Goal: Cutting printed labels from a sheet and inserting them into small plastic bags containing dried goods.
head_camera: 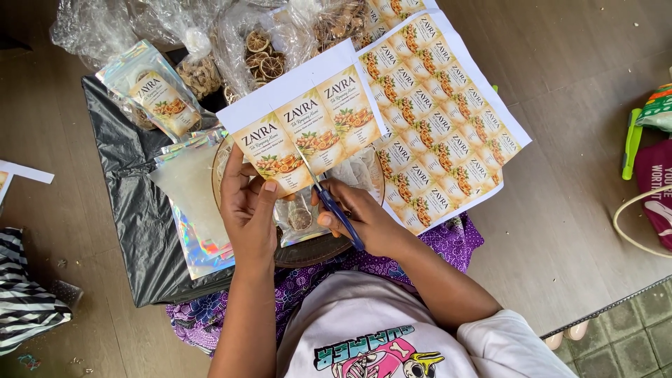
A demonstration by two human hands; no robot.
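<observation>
left hand [248, 210]: fingers clamped on label strip [304, 126], keeping it taut for cutting
right hand [367, 220]: fingers closed around blue-handled scissors [334, 204], blades between labels
uncut label sheet [441, 119]: alongside, within reach

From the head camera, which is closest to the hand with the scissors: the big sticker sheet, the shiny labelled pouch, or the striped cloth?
From the right hand:
1. Big sticker sheet, just above it.
2. Shiny labelled pouch, upper left.
3. Striped cloth, far left.

**Paper, plastic and foil under the hands**

Smooth, semi-glossy paper label strip [308, 129] in the left hand's [250, 210] grip; scissors [334, 206] with metal blades, blue plastic handles. Beside the grip, shiny iridescent foil pouch [192, 210], crinkled black plastic sheet [133, 203], matt wooden floor [574, 84].
</observation>
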